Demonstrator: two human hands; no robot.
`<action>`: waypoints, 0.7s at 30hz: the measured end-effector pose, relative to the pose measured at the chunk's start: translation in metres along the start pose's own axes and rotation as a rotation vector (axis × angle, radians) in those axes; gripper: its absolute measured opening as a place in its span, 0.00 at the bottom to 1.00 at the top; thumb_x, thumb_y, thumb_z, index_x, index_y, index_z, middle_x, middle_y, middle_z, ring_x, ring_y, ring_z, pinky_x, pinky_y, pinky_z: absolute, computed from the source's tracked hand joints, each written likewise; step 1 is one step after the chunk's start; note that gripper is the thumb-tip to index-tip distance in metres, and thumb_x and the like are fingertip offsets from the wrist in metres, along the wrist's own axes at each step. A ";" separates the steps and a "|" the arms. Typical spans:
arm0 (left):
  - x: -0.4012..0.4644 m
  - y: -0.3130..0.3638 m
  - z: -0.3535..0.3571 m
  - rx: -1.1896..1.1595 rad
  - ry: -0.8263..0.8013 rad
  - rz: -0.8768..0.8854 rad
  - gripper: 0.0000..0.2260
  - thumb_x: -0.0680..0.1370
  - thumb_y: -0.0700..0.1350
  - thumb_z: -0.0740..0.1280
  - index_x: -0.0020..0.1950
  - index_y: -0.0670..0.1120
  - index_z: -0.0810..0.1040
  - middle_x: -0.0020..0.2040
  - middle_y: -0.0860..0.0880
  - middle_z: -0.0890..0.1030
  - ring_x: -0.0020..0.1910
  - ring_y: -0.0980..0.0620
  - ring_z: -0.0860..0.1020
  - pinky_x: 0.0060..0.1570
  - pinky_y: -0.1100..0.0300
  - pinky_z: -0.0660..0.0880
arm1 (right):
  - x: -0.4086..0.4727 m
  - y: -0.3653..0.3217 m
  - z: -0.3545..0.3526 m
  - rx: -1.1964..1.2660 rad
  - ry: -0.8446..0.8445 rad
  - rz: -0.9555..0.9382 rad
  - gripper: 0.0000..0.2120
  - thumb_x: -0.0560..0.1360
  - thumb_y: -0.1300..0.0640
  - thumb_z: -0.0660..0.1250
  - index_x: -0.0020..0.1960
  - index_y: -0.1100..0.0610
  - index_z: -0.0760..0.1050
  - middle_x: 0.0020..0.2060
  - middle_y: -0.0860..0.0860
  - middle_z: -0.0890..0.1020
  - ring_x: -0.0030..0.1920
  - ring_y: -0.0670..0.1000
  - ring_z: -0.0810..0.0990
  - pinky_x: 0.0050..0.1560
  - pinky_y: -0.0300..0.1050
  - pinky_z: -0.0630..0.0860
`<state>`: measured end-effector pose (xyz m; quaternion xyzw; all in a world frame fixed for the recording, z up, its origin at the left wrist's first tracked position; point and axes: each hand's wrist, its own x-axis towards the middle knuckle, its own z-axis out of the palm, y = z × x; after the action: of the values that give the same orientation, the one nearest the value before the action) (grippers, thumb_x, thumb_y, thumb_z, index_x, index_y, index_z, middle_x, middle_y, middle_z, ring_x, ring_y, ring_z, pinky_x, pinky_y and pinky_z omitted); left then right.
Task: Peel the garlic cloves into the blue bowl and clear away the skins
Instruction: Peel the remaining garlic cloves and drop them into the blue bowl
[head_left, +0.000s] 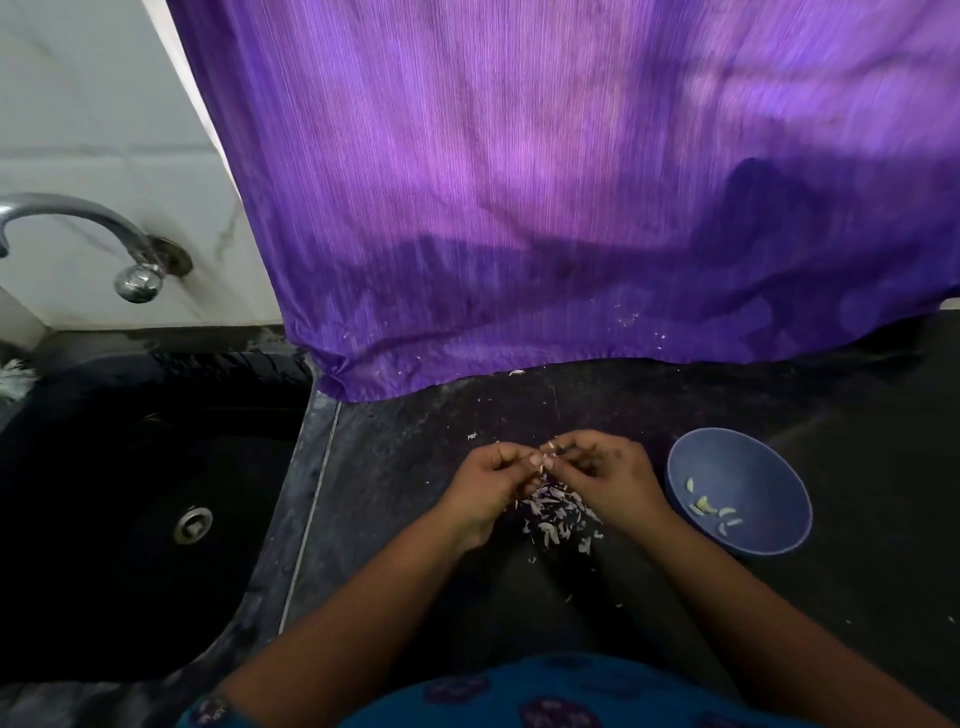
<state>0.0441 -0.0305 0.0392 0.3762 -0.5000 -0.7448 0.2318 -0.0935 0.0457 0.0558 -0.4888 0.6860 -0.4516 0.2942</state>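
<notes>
Peeling one clove above the skin heap

Pinching a small garlic clove (549, 456) between both grips, the left hand (493, 480) and right hand (605, 475) meet over the pile of skins (558, 517) on the dark counter (415, 467). I would tear the skin here so it drops on the pile, then carry the clove to the blue bowl (779, 467) at 3 o'clock, where peeled cloves (709, 506) lie.

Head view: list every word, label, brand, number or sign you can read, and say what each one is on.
None: no readable text anywhere in this view.
Blue bowl: plain, no label or mark.
Tap: bare metal, no brand visible.
Purple cloth: plain fabric, no print.
Garment at the bottom edge: purple pattern only, no letters.
Sink drain: too small and blurred to show any marking.
</notes>
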 end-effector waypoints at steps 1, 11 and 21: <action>0.000 0.002 -0.002 0.018 -0.006 -0.009 0.06 0.79 0.36 0.65 0.44 0.40 0.80 0.31 0.52 0.79 0.29 0.62 0.75 0.32 0.71 0.72 | 0.001 0.000 -0.001 -0.011 0.016 -0.030 0.10 0.71 0.61 0.75 0.45 0.47 0.81 0.36 0.45 0.85 0.38 0.43 0.84 0.41 0.35 0.80; -0.002 0.003 0.001 0.077 -0.018 -0.001 0.06 0.79 0.35 0.65 0.44 0.41 0.81 0.33 0.51 0.79 0.31 0.60 0.74 0.37 0.69 0.73 | 0.013 0.003 -0.009 -0.234 -0.106 -0.156 0.10 0.72 0.62 0.74 0.42 0.49 0.76 0.38 0.43 0.79 0.39 0.38 0.79 0.40 0.28 0.73; 0.000 0.003 0.008 -0.050 0.041 0.029 0.05 0.78 0.34 0.66 0.47 0.35 0.81 0.31 0.52 0.80 0.29 0.61 0.73 0.35 0.69 0.73 | 0.020 0.003 -0.008 -0.408 -0.150 -0.265 0.06 0.76 0.64 0.66 0.46 0.55 0.74 0.40 0.41 0.70 0.40 0.41 0.73 0.39 0.31 0.68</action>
<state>0.0382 -0.0270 0.0437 0.3781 -0.4816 -0.7460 0.2619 -0.1083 0.0299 0.0574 -0.6557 0.6693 -0.3008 0.1777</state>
